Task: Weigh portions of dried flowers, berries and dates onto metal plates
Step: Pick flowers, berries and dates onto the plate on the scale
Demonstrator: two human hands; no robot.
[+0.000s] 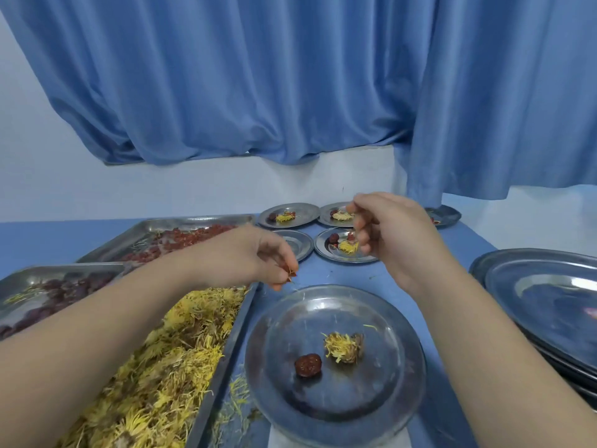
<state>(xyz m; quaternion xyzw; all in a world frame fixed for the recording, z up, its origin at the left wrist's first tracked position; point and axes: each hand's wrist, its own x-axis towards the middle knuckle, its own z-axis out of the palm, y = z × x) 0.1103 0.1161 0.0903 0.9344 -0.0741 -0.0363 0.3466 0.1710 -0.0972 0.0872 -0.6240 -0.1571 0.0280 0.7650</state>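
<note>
A round metal plate point(336, 405) sits close in front of me, resting on something white that may be a scale. On it lie one dark red date point(308, 364) and one yellow dried flower point(343, 347). My left hand point(258, 257) hovers just past the plate's far left rim, fingertips pinched on a few red berries point(291, 273). My right hand point(384, 231) is raised over the filled plates farther back, fingers loosely curled; whether it holds anything is unclear.
Three metal trays stand at left: yellow dried flowers point(168, 360), dark dates point(55, 292), red berries point(181, 240). Several small plates point(289, 216) with portions lie at the back. A stack of empty plates point(546, 295) is at right. A blue curtain hangs behind.
</note>
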